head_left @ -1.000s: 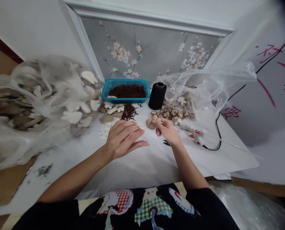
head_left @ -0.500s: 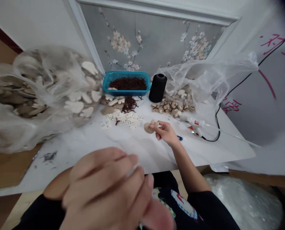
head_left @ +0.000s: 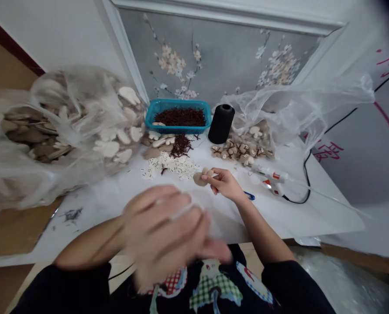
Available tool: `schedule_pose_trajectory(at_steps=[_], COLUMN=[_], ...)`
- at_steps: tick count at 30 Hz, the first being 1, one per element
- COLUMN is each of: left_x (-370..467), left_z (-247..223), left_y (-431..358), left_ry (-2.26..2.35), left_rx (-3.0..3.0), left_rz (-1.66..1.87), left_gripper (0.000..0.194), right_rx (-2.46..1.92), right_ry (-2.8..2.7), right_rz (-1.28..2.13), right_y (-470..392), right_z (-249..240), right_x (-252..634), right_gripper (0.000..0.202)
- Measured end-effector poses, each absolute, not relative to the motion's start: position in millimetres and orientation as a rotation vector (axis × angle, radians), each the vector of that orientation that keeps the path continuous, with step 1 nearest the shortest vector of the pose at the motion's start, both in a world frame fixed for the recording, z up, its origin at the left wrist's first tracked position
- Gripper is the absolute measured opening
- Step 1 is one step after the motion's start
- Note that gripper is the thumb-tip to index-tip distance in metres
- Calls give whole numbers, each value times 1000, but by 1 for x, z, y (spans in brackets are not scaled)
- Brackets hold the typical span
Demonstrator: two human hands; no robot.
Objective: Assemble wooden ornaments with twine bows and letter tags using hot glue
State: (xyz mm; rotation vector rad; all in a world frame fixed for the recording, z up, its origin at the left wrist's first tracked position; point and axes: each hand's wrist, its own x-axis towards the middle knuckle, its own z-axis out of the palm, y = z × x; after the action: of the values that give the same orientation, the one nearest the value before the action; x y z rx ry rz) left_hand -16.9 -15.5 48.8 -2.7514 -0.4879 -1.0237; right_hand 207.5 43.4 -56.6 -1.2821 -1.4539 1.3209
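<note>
My right hand (head_left: 226, 185) pinches a beige padded fabric piece (head_left: 200, 178) with rounded lobes, just above the white tabletop. Close to the camera, my left hand (head_left: 171, 231) is raised over the table's front edge; motion smears its fingers, and I cannot see whether anything is in them. Beyond the hands lies a spread of small white tags (head_left: 173, 165) with dark marks. Dark brown bows or ties (head_left: 181, 146) are heaped just behind the tags. Finished-looking beige pieces with brown ties and white tags (head_left: 243, 150) lie at the back right.
A blue basket (head_left: 150, 114) holds more brown ties. Beside it stands a black thread cone (head_left: 222, 124). Plastic bags (head_left: 83, 109) of beige and white pieces fill the left. At right are a glue gun (head_left: 274, 185) with its cord, a blue-handled tool (head_left: 249, 196) and another clear bag (head_left: 289, 109).
My left hand has moved away from the camera, forward and slightly right. My right hand still holds the beige piece in nearly the same place. The view has shifted a little.
</note>
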Motion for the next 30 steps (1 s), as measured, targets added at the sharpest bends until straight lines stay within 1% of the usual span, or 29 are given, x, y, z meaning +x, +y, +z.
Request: schedule_pose_trajectory(at_steps=[1, 4, 5, 7, 9, 12, 14, 16, 18, 21, 23, 30], left_x=[-14, -12, -14, -21, -28, -31, -29, -25, -22, -19, -18, -19], left_z=[35, -25, -46, -79, -96, -101, -101, -103, -105, -106, -107, -106], left_y=[8, 69, 82, 96, 99, 99, 99, 101, 102, 102, 101, 99], left_ry=[-317, -507, -566, -598, -517, -401, -390, -406, -408, -375, -363, -343], left_rx=[-2641, -2530, -2528, -2493, -2471, -2483, -2513, -2525, -2546, -2637, -2694, -2734], left_rz=[-978, -1008, -985, -1010, -1087, -1244, -1363, -1493, -1550, -1464, -1426, -1468], left_gripper=[23, 44, 47, 47, 44, 47, 53, 66, 81, 94, 96, 99], right_rx=[-1278, -1277, -1274, -1259, -1239, -1228, -1233, -1230, -1206, -1159, -1143, -1114], right_ry=[-1466, -1456, -1432, -1359, -1312, -1327, -1369, -1386, -1363, -1312, -1303, -1281], right_rz=[1307, 1283, 1290, 1309, 1328, 1350, 1375, 1398, 1424, 1470, 1499, 1633], right_y=[47, 58, 61, 64, 64, 58, 53, 50, 49, 49, 50, 49], right_z=[-58, -67, -72, -81, -89, -93, -92, -89, -87, -86, -87, -82], right_x=[207, 206, 205, 202, 197, 190, 186, 184, 182, 181, 181, 180], right_gripper=[39, 40, 40, 41, 40, 40, 40, 39, 39, 38, 37, 40])
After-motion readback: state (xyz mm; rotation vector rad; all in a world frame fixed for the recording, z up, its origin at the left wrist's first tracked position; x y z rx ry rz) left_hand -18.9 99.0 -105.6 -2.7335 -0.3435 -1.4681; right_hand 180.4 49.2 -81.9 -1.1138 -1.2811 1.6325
